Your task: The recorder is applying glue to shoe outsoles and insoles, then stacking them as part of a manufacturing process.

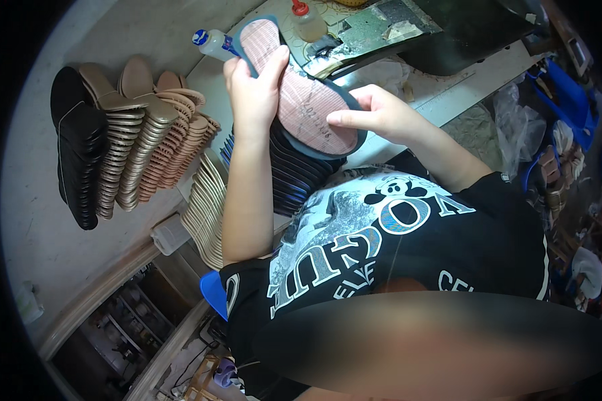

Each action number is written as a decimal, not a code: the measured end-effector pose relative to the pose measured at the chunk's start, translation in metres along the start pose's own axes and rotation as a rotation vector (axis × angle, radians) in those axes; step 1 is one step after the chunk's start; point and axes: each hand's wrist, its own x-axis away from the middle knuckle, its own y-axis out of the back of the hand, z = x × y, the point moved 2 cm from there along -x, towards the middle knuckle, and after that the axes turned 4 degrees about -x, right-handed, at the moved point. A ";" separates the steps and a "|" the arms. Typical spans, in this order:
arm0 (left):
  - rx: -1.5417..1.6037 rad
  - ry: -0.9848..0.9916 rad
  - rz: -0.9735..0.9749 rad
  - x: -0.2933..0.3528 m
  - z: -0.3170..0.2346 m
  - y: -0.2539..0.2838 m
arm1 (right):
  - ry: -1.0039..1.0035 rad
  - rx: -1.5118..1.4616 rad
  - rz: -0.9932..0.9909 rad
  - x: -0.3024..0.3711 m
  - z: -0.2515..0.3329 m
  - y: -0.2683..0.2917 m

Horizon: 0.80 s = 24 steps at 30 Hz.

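A shoe insole with a pinkish, lined underside and a dark blue-green rim is held up over the bench, its face with dark handwritten marks turned up. My left hand is closed round its narrow waist, thumb on the pink face. At the wide end, my right hand pinches the edge, thumb on top and fingers hidden beneath. Just below the insole stands a row of dark insoles, partly covered by my left forearm.
Stacks of black insoles, gold insoles and pink-tan insoles lean at the left, with beige insoles nearer. A blue-capped bottle and a red-capped bottle stand behind, beside a stained green board.
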 end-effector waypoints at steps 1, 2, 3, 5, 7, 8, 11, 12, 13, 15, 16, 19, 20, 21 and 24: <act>-0.104 -0.006 -0.002 -0.003 0.005 -0.006 | 0.037 -0.061 -0.046 -0.001 -0.005 0.002; -0.205 -0.015 0.002 -0.007 0.009 -0.015 | 0.076 -0.122 -0.100 -0.001 -0.006 0.005; -0.121 -0.020 0.010 -0.007 0.011 -0.024 | 0.108 -0.221 -0.131 0.004 0.002 0.002; -0.162 0.015 0.026 -0.007 0.012 -0.025 | 0.085 -0.226 -0.130 0.007 -0.003 0.006; -0.130 0.047 0.027 -0.006 0.008 -0.029 | 0.078 -0.241 -0.132 0.010 -0.006 0.009; -0.115 0.093 0.020 -0.011 0.013 -0.029 | 0.080 -0.243 -0.140 0.011 -0.008 0.008; -0.085 0.150 0.027 -0.016 0.016 -0.034 | 0.088 -0.389 -0.149 0.012 -0.014 0.000; -0.084 0.153 0.025 -0.016 0.011 -0.036 | 0.087 -0.393 -0.149 0.016 -0.011 -0.004; -0.083 0.157 0.023 -0.016 0.009 -0.037 | -0.044 -0.444 -0.137 0.021 -0.007 -0.010; -0.051 0.174 0.016 -0.020 0.020 -0.038 | -0.148 -0.509 -0.135 0.024 -0.011 -0.016; -0.015 0.189 0.010 -0.024 0.026 -0.038 | -0.151 -0.512 -0.133 0.023 -0.011 -0.019; -0.016 0.257 0.053 -0.033 0.032 -0.037 | -0.028 -0.576 -0.204 0.019 -0.009 -0.023; 0.018 0.292 0.083 -0.036 0.033 -0.035 | -0.033 -0.580 -0.200 0.016 -0.008 -0.026; 0.001 0.337 0.125 -0.038 0.031 -0.032 | -0.009 -0.611 -0.223 0.013 -0.008 -0.027; 0.121 0.365 0.163 -0.044 0.041 -0.029 | 0.019 -0.649 -0.273 0.006 -0.002 -0.032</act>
